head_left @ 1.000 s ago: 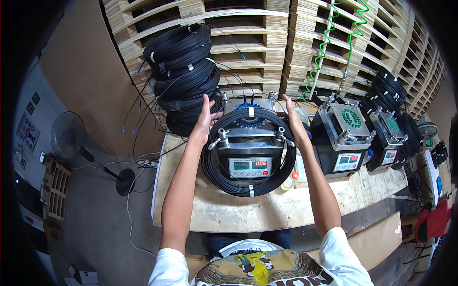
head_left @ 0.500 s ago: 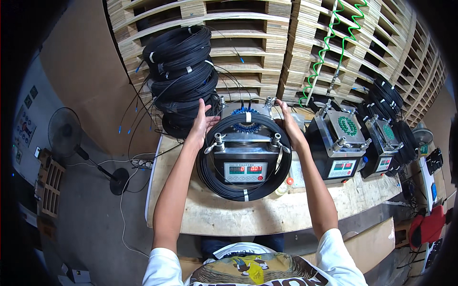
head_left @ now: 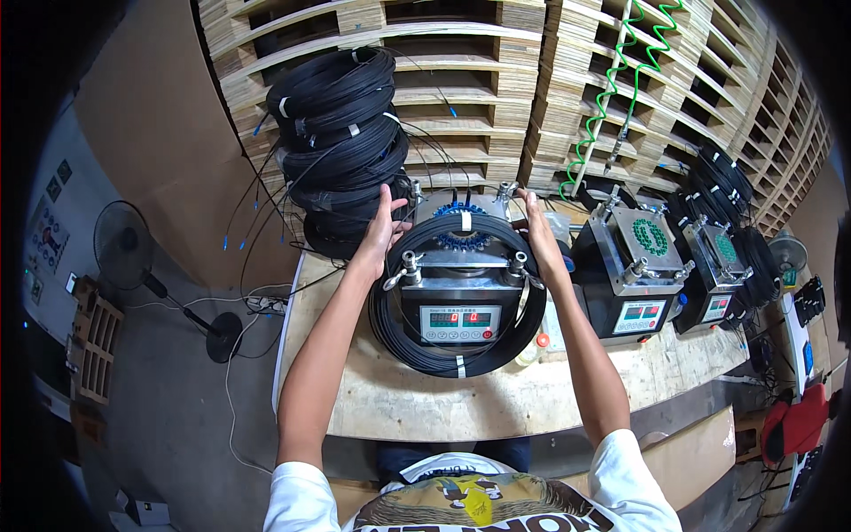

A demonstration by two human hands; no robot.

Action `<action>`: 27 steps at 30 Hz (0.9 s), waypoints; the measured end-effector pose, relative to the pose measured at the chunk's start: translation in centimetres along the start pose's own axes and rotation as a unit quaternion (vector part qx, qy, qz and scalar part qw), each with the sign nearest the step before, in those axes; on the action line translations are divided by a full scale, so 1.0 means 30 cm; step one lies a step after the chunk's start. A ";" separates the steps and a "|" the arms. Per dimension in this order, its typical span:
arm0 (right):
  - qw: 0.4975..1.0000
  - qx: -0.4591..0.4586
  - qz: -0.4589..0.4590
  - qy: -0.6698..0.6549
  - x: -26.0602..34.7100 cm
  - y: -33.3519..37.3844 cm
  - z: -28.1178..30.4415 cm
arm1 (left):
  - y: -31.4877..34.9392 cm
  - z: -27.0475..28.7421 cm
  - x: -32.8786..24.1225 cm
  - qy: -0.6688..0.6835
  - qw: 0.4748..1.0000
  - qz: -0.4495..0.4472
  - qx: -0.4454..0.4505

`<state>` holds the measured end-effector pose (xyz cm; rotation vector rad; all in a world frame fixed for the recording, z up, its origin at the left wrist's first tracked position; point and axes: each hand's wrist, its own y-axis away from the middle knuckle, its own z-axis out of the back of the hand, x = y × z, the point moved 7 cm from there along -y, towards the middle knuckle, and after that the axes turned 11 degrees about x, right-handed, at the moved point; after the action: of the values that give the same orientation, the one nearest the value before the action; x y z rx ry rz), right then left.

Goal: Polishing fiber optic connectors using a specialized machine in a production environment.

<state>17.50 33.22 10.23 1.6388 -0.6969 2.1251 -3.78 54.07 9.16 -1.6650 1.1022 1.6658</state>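
A coil of black cable (head_left: pixel 461 365), tied with white bands, hangs as a ring around the front of a polishing machine (head_left: pixel 461 306). The machine has a metal top plate held by corner posts, and a circle of blue connectors (head_left: pixel 463 240) shows partly behind the coil's upper edge. My left hand (head_left: pixel 385 232) is beside the coil's upper left, fingers stretched out. On the opposite side, my right hand (head_left: pixel 537 232) lies along the coil's upper right with its fingers extended toward the far right post. The undersides of both hands are hidden, so firm contact cannot be told.
A tall stack of black cable coils (head_left: pixel 332 133) stands at the machine's left. Two more machines (head_left: pixel 643 266) (head_left: pixel 720 266) with green connectors sit to the right. A small bottle with a red cap (head_left: pixel 542 340) stands near the coil. Wooden pallets (head_left: pixel 443 84) rise behind the table (head_left: pixel 399 412).
The reading on the near machine's display has changed. Both hands keep nearly the same place around the coil; the whole view has shifted slightly.
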 end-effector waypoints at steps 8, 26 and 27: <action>0.963 0.076 -0.118 -0.230 -0.065 -0.008 -0.003 | -0.023 0.019 0.010 0.052 0.998 -0.027 -0.024; 0.975 0.029 -0.099 -0.197 -0.040 -0.025 0.014 | -0.032 0.011 0.006 0.066 0.997 -0.024 -0.023; 0.973 0.034 -0.105 -0.204 -0.014 -0.015 0.002 | -0.026 0.014 0.000 0.082 0.995 -0.040 -0.025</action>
<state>17.93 33.55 9.90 2.1134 -0.5362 1.6993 -3.37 54.83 8.97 -1.8820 1.0620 1.5407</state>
